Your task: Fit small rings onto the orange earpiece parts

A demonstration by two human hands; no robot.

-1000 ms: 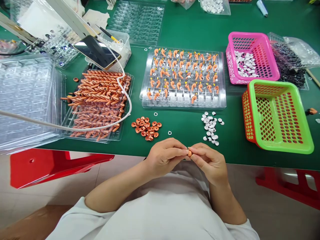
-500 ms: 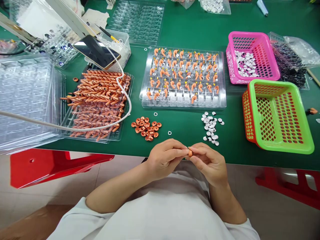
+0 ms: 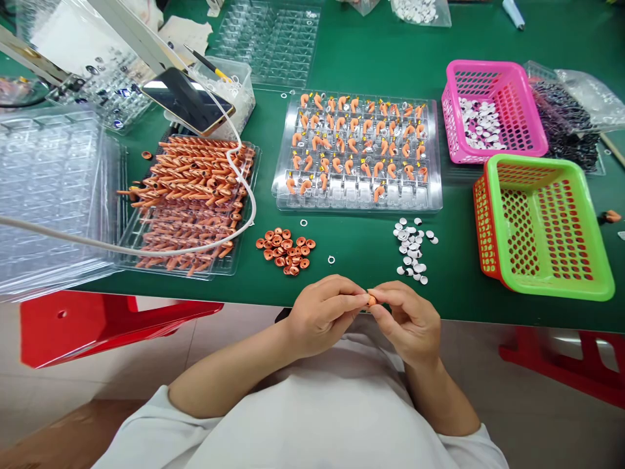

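Observation:
Both hands meet at the table's front edge around a small orange curved part (image 3: pixel 372 300), mostly covered by fingertips. My left hand (image 3: pixel 325 316) pinches it from the left, and my right hand (image 3: pixel 413 319) grips it from the right between thumb and fingers. Beyond the left hand lies a pile of copper-coloured round caps (image 3: pixel 286 251). White round discs (image 3: pixel 411 251) are scattered beyond the right hand. Farther back, a clear plastic tray (image 3: pixel 359 203) holds rows of orange curved parts with yellow tips; several cells in its front row hold none.
On the left, orange stick-like parts (image 3: pixel 195 176) fill a tray beside stacked clear trays (image 3: pixel 49 195). A phone (image 3: pixel 188 101) leans on a box of white rings, and a white cable (image 3: pixel 146 249) crosses there. Pink (image 3: pixel 495 156) and green (image 3: pixel 561 290) baskets stand right.
Both hands stay at the same place with the orange part between them. The right hand's fingers and wrist have shifted very slightly left; nothing else has visibly moved.

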